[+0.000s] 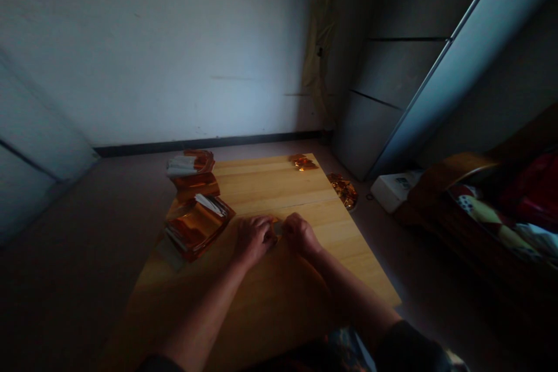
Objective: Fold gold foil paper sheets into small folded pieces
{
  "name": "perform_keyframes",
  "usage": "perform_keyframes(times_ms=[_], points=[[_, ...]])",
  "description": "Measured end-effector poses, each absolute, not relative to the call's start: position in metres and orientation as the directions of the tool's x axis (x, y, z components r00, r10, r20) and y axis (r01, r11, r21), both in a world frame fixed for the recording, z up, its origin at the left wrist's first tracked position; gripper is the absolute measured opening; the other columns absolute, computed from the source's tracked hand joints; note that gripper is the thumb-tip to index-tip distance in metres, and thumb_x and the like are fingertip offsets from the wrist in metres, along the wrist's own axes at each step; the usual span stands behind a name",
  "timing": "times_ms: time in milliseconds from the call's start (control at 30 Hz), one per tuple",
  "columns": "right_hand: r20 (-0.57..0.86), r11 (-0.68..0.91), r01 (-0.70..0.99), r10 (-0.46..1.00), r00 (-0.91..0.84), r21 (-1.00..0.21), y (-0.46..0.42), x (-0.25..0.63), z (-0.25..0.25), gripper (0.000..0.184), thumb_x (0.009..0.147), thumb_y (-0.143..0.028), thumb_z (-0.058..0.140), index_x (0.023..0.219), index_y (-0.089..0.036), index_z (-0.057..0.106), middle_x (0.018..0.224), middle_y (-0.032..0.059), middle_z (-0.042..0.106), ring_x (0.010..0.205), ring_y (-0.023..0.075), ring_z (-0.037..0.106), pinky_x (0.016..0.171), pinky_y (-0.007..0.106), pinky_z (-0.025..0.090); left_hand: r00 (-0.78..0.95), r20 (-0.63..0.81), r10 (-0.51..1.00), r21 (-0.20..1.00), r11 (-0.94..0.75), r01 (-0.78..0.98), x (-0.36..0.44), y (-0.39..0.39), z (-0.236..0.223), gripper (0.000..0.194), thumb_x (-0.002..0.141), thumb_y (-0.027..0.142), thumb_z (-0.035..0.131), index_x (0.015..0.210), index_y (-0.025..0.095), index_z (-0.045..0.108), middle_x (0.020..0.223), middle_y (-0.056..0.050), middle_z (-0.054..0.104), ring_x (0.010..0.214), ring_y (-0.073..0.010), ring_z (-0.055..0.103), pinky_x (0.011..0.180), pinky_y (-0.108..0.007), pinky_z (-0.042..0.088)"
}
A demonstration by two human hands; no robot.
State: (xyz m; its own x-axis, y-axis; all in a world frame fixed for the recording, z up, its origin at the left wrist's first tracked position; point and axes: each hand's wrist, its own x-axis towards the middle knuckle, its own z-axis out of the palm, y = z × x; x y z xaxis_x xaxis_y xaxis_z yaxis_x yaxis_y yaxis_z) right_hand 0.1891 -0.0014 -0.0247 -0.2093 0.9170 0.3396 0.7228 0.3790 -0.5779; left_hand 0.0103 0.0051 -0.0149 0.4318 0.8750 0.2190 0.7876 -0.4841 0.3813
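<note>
My left hand (254, 239) and my right hand (300, 234) are close together over the middle of the wooden table (270, 302). Both have their fingers closed on a small piece of orange foil paper (278, 228), one hand at each side of it. A greyish face and an orange edge of the piece show in the gap; the fingers hide the rest. Left of my left hand lies a stack of shiny orange foil sheets (196, 225) with pale edges. Several small folded foil pieces (304, 163) lie at the table's far right corner.
More foil sheets (197, 186) and a bundle with pale paper (187, 164) line the table's left edge. Beyond the right edge, lower down, is a heap of shiny foil pieces (344, 190). A white box (394, 189), a wooden seat (453, 171) and a refrigerator (383, 87) stand right.
</note>
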Motion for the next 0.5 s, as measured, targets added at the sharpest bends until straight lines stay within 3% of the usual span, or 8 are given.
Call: perform_keyframes(times_ms=[133,267,500], points=[[0.298,0.450,0.761,0.891,-0.343,-0.468,-0.023,0.181,-0.022,0.012,0.080,-0.011,0.055,0.073,-0.018,0.062,0.076,0.0028,0.061,0.074,0.0153,0.052,0.070,0.025,0.038,0.367,0.205,0.907,0.355,-0.419,0.836,0.014,0.001,-0.016,0.015,0.081,0.037,0.057,0.087,0.025,0.063,0.125,-0.004,0.059,0.110,-0.0277,0.051,0.092,-0.047,0.033],[0.259,0.405,0.842,0.909,-0.327,-0.357,-0.038,0.173,-0.017,0.011,0.087,-0.020,0.055,0.083,-0.021,0.065,0.084,0.0032,0.063,0.081,0.0167,0.051,0.073,0.028,0.035,0.299,0.187,0.936,0.329,-0.346,0.879,0.018,-0.004,-0.014,0.012,0.082,0.032,0.053,0.078,0.024,0.061,0.123,-0.004,0.059,0.107,-0.0280,0.051,0.089,-0.047,0.035],[0.275,0.442,0.874,0.882,-0.383,-0.201,-0.041,0.173,-0.014,0.014,0.092,-0.021,0.049,0.087,-0.021,0.062,0.091,0.0034,0.063,0.083,0.0176,0.048,0.071,0.029,0.033,0.268,0.183,0.946,0.256,-0.309,0.916,0.022,-0.011,-0.006,0.016,0.086,0.027,0.046,0.088,0.024,0.061,0.122,-0.004,0.060,0.108,-0.0256,0.051,0.088,-0.047,0.036]])
